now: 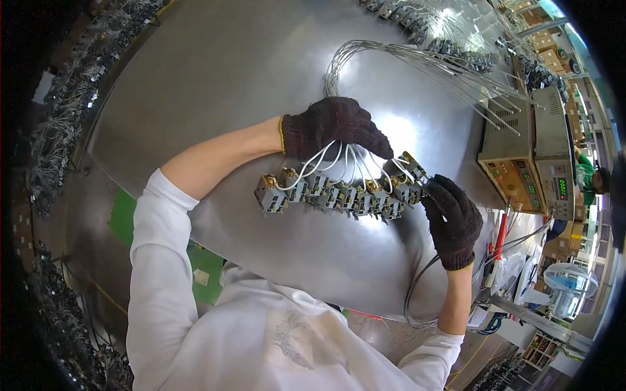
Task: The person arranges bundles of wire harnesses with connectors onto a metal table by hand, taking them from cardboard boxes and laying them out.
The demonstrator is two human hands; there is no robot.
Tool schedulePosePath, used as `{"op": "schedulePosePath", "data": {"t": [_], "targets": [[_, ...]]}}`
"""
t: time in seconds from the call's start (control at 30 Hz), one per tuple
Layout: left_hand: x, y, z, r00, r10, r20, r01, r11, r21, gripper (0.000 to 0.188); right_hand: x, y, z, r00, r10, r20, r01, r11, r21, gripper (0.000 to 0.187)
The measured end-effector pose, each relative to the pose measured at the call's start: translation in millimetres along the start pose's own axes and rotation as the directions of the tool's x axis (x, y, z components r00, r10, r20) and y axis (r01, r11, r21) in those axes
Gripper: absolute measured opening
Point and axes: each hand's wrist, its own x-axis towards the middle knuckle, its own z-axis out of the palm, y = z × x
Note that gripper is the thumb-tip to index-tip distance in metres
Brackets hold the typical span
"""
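Note:
My left hand (pixel 339 129), in a dark knitted glove with a yellow cuff edge, is closed around a bundle of white wires (pixel 352 161). These lead down to a row of several small grey electrical components (pixel 349 199) with brass-coloured metal parts, close above the metal table. Past the glove, the bundle's grey-looking wire ends (pixel 391 49) fan out to the far right. My right hand (pixel 451 218), gloved alike, has its fingertips pinched at the component (pixel 407 186) on the row's right end. What lies between those fingertips is mostly hidden. A black cable (pixel 411 293) curves below this hand.
The shiny metal table (pixel 228 72) spans the middle. Two instrument boxes (pixel 512 176) with lit displays stand at the right, near a red-handled tool (pixel 501 236) and a fan (pixel 569 280). More wired components (pixel 424 26) lie at the far edge; others hang at left (pixel 72 111).

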Motion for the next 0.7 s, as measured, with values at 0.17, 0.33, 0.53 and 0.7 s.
{"op": "schedulePosePath", "data": {"t": [0.17, 0.33, 0.53, 0.7], "targets": [[-3.2, -3.0, 3.7, 0.998, 0.053, -0.033, -0.052, 0.998, 0.042, 0.050, -4.0, -0.4, 1.7, 1.000, -0.001, 0.007, 0.001, 1.000, -0.023, 0.036], [-6.6, -7.8, 8.9, 0.998, 0.051, -0.048, -0.046, 0.993, 0.111, 0.052, -13.9, -11.8, 5.3, 0.997, 0.078, 0.005, -0.078, 0.997, 0.003, 0.033], [0.8, 0.5, 0.7, 0.998, 0.029, -0.050, -0.026, 0.998, 0.050, 0.054, -51.0, -53.2, 7.3, 0.657, 0.749, 0.090, -0.602, 0.448, 0.661, 0.023], [1.5, -3.7, 1.3, 0.999, 0.015, 0.047, -0.017, 0.999, 0.042, 0.051, -48.2, -42.8, 23.1, 0.897, 0.397, -0.192, -0.367, 0.914, 0.174, 0.034]]}}
